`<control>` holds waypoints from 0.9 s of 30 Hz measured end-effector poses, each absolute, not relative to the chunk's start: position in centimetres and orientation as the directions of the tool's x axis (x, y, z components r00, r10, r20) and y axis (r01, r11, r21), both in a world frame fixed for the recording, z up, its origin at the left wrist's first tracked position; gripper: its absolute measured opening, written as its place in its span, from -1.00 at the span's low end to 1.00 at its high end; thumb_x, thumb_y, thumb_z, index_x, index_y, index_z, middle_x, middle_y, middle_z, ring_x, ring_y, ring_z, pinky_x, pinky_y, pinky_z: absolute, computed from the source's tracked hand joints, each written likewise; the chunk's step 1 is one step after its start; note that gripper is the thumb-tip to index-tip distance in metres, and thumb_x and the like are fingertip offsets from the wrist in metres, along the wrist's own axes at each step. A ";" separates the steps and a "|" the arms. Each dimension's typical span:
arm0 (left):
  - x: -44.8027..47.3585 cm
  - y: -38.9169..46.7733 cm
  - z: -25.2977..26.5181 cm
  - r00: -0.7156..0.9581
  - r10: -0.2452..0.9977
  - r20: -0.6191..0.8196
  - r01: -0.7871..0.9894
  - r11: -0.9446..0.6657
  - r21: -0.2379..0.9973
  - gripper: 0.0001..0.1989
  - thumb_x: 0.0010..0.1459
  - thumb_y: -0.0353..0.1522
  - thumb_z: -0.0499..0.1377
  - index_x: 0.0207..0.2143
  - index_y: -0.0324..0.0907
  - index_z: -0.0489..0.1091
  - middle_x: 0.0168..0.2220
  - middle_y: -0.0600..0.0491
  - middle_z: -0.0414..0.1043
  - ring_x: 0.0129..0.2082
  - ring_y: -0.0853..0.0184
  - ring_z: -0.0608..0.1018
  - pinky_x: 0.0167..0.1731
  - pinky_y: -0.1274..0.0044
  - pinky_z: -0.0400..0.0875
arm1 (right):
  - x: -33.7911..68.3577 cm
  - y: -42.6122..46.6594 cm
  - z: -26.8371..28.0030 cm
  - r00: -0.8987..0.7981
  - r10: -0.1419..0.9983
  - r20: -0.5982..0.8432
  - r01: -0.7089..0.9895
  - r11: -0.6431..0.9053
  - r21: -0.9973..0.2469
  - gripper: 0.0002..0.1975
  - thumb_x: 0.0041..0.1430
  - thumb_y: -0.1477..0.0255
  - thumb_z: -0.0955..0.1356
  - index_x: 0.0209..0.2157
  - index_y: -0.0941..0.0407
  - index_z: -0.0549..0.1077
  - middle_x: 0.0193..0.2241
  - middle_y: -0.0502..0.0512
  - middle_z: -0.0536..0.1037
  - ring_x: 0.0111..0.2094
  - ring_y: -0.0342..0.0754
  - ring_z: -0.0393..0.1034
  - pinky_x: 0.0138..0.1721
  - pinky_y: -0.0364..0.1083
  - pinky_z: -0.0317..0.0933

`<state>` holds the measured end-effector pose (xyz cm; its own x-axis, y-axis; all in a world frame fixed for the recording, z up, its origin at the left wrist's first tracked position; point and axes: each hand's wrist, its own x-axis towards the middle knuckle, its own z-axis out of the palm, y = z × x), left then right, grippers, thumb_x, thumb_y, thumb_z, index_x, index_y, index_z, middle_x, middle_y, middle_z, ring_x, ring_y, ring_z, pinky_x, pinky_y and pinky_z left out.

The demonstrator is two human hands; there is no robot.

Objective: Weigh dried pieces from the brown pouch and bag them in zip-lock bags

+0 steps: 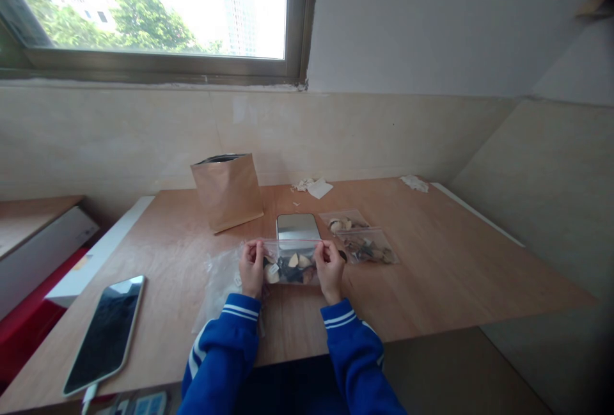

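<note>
A clear zip bag (297, 274) with pale slices and dark pieces inside is stretched between my two hands, its top edge facing away from me. My left hand (252, 266) pinches the bag's upper left corner. At the upper right corner, my right hand (329, 268) pinches the same edge. Just beyond the bag lies a flat device with a silvery top (298, 226), partly covered by it. To the right rest two more filled zip bags, one with pale slices (341, 223) and one with brownish pieces (369, 247). Crumpled clear plastic (218, 290) lies by my left wrist.
An open brown paper pouch (228, 191) stands at the back left. A phone (106, 332) with a white cable (89, 394) lies at the front left. White paper scraps (320, 188) and a crumpled tissue (415, 183) lie along the wooden table's (455, 268) back edge.
</note>
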<state>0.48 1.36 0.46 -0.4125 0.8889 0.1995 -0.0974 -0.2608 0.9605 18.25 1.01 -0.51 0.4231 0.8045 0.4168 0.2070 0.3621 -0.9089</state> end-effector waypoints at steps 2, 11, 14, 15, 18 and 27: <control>0.5 1.3 0.5 -0.393 0.898 0.198 -0.118 -0.263 0.957 -0.61 0.01 -0.04 0.25 -0.37 -0.21 0.37 -0.54 0.12 0.41 -0.52 0.40 0.48 -0.46 0.59 0.36 | 18.3 0.9 -0.3 0.433 0.815 0.385 0.157 0.352 -0.923 -0.62 0.17 0.07 0.28 -0.43 0.12 0.37 -0.59 0.00 0.44 -0.60 -0.13 0.34 -0.53 -0.16 0.28; 0.4 1.4 0.1 -0.320 0.930 0.180 -0.187 -0.248 0.950 -0.68 -0.01 -0.14 0.30 -0.41 -0.22 0.42 -0.47 0.09 0.44 -0.45 0.41 0.47 -0.42 0.61 0.35 | 18.1 0.6 0.2 0.380 0.877 0.293 0.022 0.308 -0.951 -0.66 0.17 0.11 0.32 -0.32 0.13 0.40 -0.59 -0.03 0.42 -0.58 -0.12 0.32 -0.55 -0.17 0.23; 0.3 1.4 0.1 -0.354 0.922 0.158 -0.215 -0.244 0.946 -0.69 -0.04 -0.15 0.32 -0.41 -0.22 0.42 -0.46 0.09 0.45 -0.44 0.40 0.48 -0.42 0.61 0.35 | 18.0 0.5 0.5 0.318 0.911 0.261 -0.024 0.283 -0.959 -0.67 0.12 0.14 0.37 -0.30 0.14 0.42 -0.52 0.01 0.47 -0.55 -0.12 0.33 -0.54 -0.17 0.22; 0.3 1.4 0.1 -0.360 0.922 0.144 -0.237 -0.240 0.941 -0.69 -0.05 -0.16 0.33 -0.40 -0.22 0.42 -0.46 0.09 0.45 -0.44 0.39 0.49 -0.42 0.61 0.36 | 17.9 0.4 0.6 0.304 0.919 0.252 -0.032 0.274 -0.961 -0.67 0.11 0.14 0.38 -0.30 0.14 0.43 -0.51 0.02 0.48 -0.54 -0.12 0.34 -0.53 -0.17 0.22; 0.2 1.4 0.0 -0.381 0.920 0.096 -0.319 -0.228 0.920 -0.69 -0.08 -0.19 0.35 -0.37 -0.21 0.43 -0.46 0.09 0.48 -0.44 0.39 0.52 -0.40 0.59 0.39 | 17.9 0.4 1.1 0.286 0.933 0.216 -0.049 0.240 -0.970 -0.65 0.07 0.13 0.40 -0.32 0.16 0.47 -0.51 0.02 0.49 -0.54 -0.12 0.34 -0.52 -0.16 0.22; 0.0 1.5 -0.2 -0.440 0.895 0.073 -0.345 -0.243 0.907 -0.70 -0.06 -0.19 0.33 -0.36 -0.21 0.44 -0.45 0.14 0.45 -0.44 0.41 0.51 -0.38 0.60 0.39 | 17.9 0.3 1.6 0.230 0.957 0.179 -0.028 0.190 -0.981 -0.59 0.02 0.09 0.42 -0.32 0.18 0.55 -0.57 0.02 0.49 -0.61 -0.14 0.28 -0.62 -0.18 0.13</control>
